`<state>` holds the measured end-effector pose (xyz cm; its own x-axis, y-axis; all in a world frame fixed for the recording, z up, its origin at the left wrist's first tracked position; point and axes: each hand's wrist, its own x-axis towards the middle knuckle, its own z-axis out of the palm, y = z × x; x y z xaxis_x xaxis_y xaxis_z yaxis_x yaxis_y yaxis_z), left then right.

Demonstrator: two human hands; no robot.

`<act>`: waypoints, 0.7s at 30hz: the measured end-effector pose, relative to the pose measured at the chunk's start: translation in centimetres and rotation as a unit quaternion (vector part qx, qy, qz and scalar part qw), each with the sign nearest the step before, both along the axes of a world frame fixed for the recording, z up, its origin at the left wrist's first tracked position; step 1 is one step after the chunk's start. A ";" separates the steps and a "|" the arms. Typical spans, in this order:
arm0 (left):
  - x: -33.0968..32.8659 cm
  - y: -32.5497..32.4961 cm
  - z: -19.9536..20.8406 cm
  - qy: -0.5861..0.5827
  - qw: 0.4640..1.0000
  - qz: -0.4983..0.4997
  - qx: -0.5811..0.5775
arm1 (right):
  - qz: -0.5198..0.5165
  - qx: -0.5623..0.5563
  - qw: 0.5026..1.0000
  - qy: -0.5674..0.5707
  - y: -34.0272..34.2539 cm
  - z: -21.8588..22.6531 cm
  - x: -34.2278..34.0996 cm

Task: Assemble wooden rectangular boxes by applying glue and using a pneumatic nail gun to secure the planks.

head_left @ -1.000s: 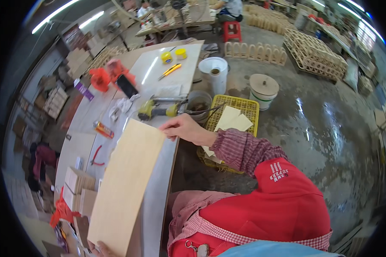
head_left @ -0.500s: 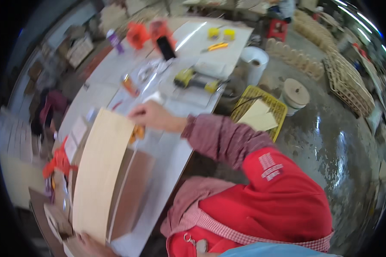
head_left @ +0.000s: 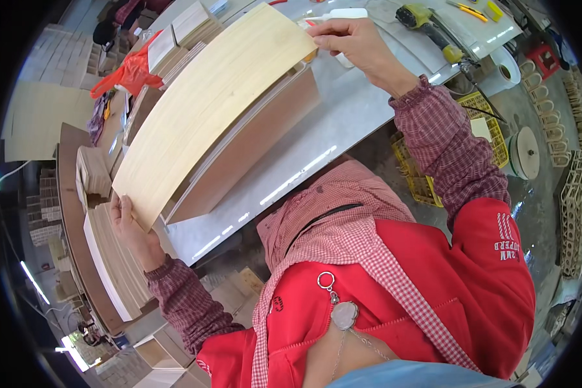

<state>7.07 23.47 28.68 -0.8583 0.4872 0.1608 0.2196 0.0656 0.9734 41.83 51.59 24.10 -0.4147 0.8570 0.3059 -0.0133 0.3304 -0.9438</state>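
A long pale wooden board (head_left: 216,103) lies slantwise over a stack of boards (head_left: 262,139) whose brown side faces me. My left hand (head_left: 132,229) grips the board's near left corner, fingertips on its upper face. At the far right corner, my right hand (head_left: 359,48) pinches the edge between thumb and forefinger. The stack stands on a table with a whitish, shiny top (head_left: 330,132).
Left of the board sit more wooden stacks (head_left: 113,258) and a red plastic bag (head_left: 132,72). A yellow-green power tool (head_left: 427,29) and a yellow cutter knife (head_left: 469,11) lie at the back right. Yellow crates (head_left: 423,184) stand below the table's right side.
My view has swung left and down, so table and board appear farther right and more slanted. My left hand, earlier at the lower edge, now shows fully at the board's near corner.
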 end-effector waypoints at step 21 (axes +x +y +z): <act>-1.8 -0.5 -2.6 -0.013 0.996 0.047 -0.073 | -0.002 0.042 0.986 -0.159 -0.7 -2.2 -0.6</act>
<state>5.27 23.00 26.09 -0.9038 0.4219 0.0717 0.1814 0.2258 0.9571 41.18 50.91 21.88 -0.4988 0.8355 0.2307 0.2807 0.4075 -0.8690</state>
